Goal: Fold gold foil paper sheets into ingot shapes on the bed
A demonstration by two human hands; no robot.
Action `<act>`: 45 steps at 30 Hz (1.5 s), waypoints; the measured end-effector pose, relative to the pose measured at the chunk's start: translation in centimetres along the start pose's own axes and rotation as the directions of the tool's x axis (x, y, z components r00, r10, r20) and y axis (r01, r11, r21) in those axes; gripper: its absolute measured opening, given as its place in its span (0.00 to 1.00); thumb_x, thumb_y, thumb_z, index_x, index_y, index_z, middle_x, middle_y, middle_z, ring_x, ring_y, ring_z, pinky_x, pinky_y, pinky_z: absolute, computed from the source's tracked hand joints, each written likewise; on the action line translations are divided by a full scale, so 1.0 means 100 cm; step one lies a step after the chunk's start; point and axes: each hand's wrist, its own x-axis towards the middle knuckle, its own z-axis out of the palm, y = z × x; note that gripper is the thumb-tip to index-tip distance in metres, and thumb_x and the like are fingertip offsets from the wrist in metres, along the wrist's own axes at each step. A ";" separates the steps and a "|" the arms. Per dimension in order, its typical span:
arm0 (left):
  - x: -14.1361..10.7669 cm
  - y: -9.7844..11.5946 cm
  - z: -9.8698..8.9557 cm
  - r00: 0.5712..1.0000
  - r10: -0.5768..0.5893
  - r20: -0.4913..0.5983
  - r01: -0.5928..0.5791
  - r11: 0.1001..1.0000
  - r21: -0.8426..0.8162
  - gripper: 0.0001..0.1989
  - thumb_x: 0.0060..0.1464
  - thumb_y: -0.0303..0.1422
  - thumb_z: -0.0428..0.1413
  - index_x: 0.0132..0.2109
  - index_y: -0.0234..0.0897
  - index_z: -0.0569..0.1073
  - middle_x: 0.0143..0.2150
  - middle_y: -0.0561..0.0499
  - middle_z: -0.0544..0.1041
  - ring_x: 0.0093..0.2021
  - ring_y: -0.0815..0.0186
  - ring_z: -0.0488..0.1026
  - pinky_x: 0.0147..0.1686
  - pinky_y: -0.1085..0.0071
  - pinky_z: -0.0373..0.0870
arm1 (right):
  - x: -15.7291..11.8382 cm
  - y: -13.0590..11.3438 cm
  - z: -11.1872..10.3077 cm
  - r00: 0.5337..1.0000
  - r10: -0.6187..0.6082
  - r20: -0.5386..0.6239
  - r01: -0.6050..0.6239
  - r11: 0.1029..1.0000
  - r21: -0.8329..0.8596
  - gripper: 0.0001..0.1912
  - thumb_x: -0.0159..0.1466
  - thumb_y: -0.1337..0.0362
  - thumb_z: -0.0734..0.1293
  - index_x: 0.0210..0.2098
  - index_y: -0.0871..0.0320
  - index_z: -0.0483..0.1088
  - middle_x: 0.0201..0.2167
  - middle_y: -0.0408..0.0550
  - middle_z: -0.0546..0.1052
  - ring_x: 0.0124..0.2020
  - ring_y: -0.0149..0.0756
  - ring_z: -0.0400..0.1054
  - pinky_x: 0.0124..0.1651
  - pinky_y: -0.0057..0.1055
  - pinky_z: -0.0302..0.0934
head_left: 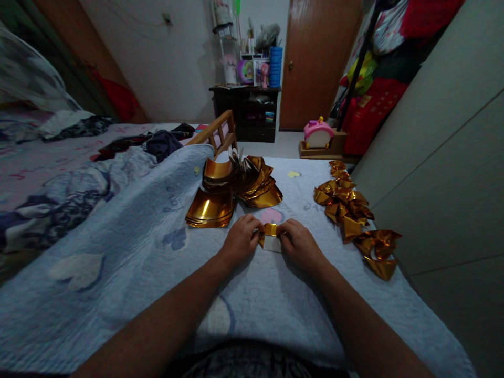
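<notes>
A small sheet of gold foil paper (271, 230), partly folded over so its pale underside shows, lies in front of me on the blue quilted cover (271, 304). My left hand (242, 239) pinches its left edge between thumb and fingers. At its right edge my right hand (301, 242) has the same kind of pinch. Just beyond my left hand is a stack of curled gold foil sheets (210, 207), with more sheets fanned out beside it. To the right of my right hand lies a row of folded gold foil pieces (346, 205).
A wooden rail (220, 131) stands at the far left edge of the cover. Rumpled clothes (161, 144) lie on the bed at left. A pale cabinet (444, 157) borders the right side. A dark shelf unit (244, 113) and a pink toy (318, 134) are at the back.
</notes>
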 end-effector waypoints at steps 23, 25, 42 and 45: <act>-0.006 0.013 0.011 0.919 0.345 0.191 -0.362 0.930 0.058 0.04 0.61 0.31 0.57 0.41 0.38 0.77 0.43 0.46 0.77 0.46 0.59 0.73 0.47 0.63 0.71 | 0.000 -0.001 -0.002 0.999 0.036 0.027 -0.037 0.998 0.049 0.10 0.62 0.77 0.62 0.36 0.60 0.72 0.36 0.49 0.74 0.38 0.37 0.68 0.45 0.33 0.61; -0.007 0.014 0.011 0.918 0.345 0.194 -0.366 0.927 0.085 0.04 0.61 0.31 0.57 0.40 0.37 0.77 0.41 0.46 0.77 0.44 0.60 0.74 0.45 0.65 0.71 | 0.000 -0.001 -0.003 0.999 0.033 0.026 -0.034 0.998 0.048 0.10 0.63 0.76 0.62 0.36 0.59 0.72 0.36 0.49 0.74 0.38 0.37 0.68 0.44 0.33 0.61; -0.006 0.023 0.008 0.913 0.363 0.187 -0.400 0.887 0.230 0.09 0.62 0.29 0.54 0.35 0.36 0.77 0.36 0.47 0.77 0.37 0.62 0.73 0.37 0.67 0.70 | 0.000 0.001 -0.005 0.994 0.113 0.012 -0.114 0.991 0.075 0.09 0.63 0.74 0.63 0.37 0.57 0.73 0.35 0.48 0.77 0.37 0.36 0.70 0.43 0.32 0.61; -0.006 0.018 0.009 0.917 0.365 0.164 -0.393 0.896 0.205 0.07 0.61 0.27 0.55 0.36 0.36 0.78 0.37 0.47 0.77 0.38 0.62 0.73 0.38 0.67 0.70 | 0.000 0.001 -0.005 0.993 0.121 0.007 -0.121 0.989 0.089 0.09 0.63 0.74 0.62 0.37 0.58 0.73 0.34 0.47 0.77 0.36 0.35 0.69 0.42 0.31 0.60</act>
